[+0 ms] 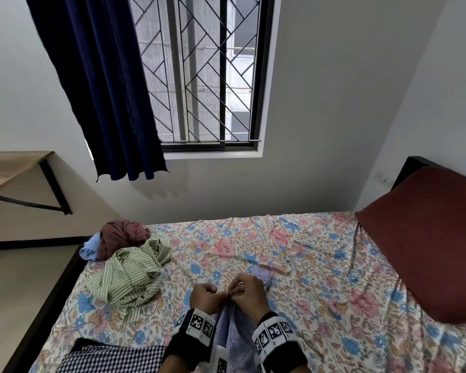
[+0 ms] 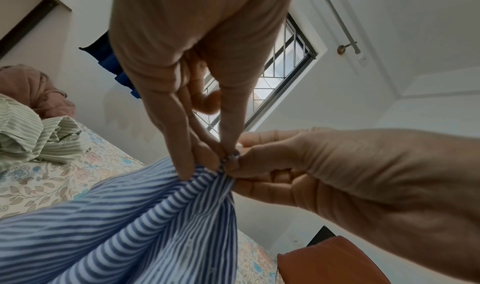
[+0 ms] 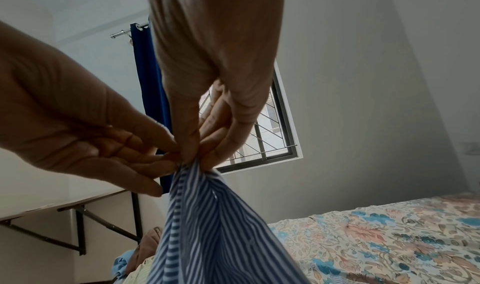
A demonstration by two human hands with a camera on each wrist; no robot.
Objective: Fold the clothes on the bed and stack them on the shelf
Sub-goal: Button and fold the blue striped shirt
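Pinching one spot on the blue striped shirt (image 1: 233, 323) with left hand (image 1: 203, 296) and right hand (image 1: 246, 293), fingertips meeting, near the bed (image 1: 293, 254) front edge | folding barely starting | green striped shirt (image 1: 131, 273) pile lying unfolded left of it | shelf (image 1: 8, 168) holding nothing visible

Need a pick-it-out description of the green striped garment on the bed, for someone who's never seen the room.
Start at the floral-sheeted bed, then look to its far left corner under the navy curtain, where unfolded clothes are heaped. The crumpled green-and-white striped garment is the nearest, largest piece there; beside it lie plain maroon cloth and pale blue cloth, unstriped.
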